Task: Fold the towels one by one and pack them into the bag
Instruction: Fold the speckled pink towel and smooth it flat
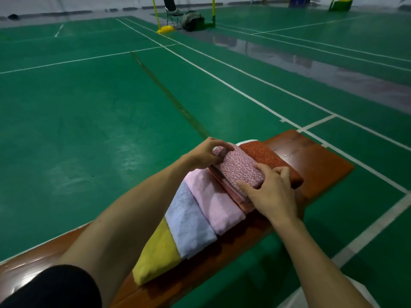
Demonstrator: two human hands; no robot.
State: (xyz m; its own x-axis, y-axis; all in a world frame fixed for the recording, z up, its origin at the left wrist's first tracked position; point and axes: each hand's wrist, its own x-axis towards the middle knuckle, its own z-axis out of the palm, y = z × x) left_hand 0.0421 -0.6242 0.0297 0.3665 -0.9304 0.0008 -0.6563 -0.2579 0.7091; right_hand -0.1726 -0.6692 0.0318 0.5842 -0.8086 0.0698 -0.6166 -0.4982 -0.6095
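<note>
A row of folded towels lies across a brown wooden bench (320, 161): yellow (156, 254), light blue (189, 221), pink (213, 198), a salmon one (231, 190) and rust red (266, 158). On the salmon towel sits a folded pink-and-white speckled towel (239, 168). My left hand (203, 155) grips its far end, fingers curled over the fold. My right hand (270, 192) holds its near end, thumb on the side and fingers on top. A bit of white (243, 142) shows behind the red towel. No bag near the bench is in view.
The bench stands on a green badminton court with white lines. Far back are a black chair (172, 10), a dark green bag (192, 21) on the floor and yellow net posts (164, 28). A grey wet-looking strip runs at the right.
</note>
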